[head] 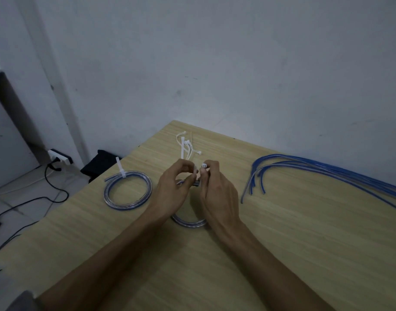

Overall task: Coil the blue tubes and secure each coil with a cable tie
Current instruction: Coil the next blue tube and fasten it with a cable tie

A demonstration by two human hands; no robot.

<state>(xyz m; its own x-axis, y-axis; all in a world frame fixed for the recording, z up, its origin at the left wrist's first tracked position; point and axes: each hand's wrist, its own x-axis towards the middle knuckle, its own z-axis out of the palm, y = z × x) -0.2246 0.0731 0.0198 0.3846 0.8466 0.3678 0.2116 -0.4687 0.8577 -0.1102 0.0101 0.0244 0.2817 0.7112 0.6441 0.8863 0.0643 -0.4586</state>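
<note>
Two bare forearms are reaching in from the lower edge of the view across the pale wood-grain counter (282, 221), meeting over its middle. Both hands are working close together above a coil of blue tube (189, 222), whose near arc is lying on the counter between the wrists while its far side is hidden under the fingers. The left hand (174, 187) is curling its fingers and thumb round the far part of that coil, apparently pinching it together with the strap of a white cable tie (203, 166) — the exact contact is too small to make out. The right hand (217, 189) is pinching the tie's small square head between thumb and forefinger, its other fingers folded in toward the palm.

Just beyond the hands, a loose bunch of spare cable ties (187, 147) is lying on the counter, pointing toward the far corner. To the left, well apart from the hands, a finished coil (128, 189) is resting flat near the counter's left edge, with a white tie cinched round its far side and the tail sticking up. On the right, several uncoiled blue tubes (327, 170) are sweeping in a long curve from the right edge, their cut ends fanning out toward the middle of the counter.

Off the counter's left side, a white power strip (60, 157) and black cables are sitting on the tiled floor — against a grey wall.
</note>
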